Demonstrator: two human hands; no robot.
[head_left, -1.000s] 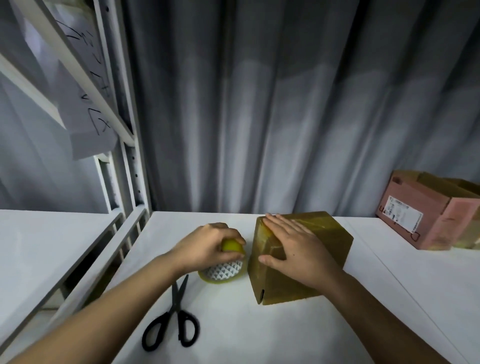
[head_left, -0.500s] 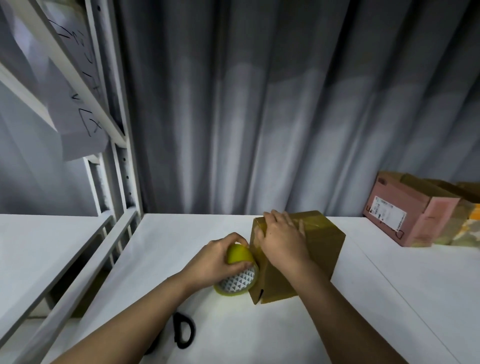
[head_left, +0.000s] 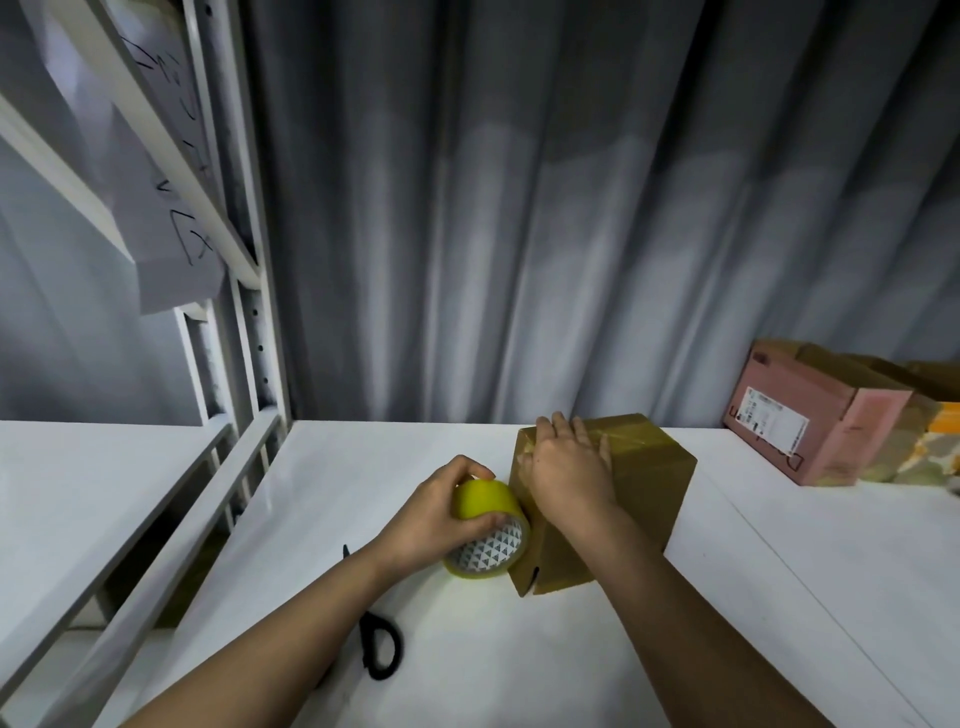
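A brown cardboard box (head_left: 639, 499), wrapped in glossy tape, stands on the white table (head_left: 779, 597) in the middle of the view. My right hand (head_left: 569, 470) lies flat on the box's top left corner, fingers straight and pressing down. My left hand (head_left: 436, 517) grips a yellow roll of packing tape (head_left: 485, 525) with a white patterned core. The roll is held against the box's left face.
Black scissors (head_left: 379, 642) lie on the table under my left forearm, partly hidden. A pink cardboard box (head_left: 815, 415) with a label sits at the far right beside other packages. A white metal shelf frame (head_left: 244, 364) stands at the left. Grey curtain behind.
My left hand has lifted the tape roll from the table up against the box's left face. My right hand slid from the box's front edge to its top left corner.
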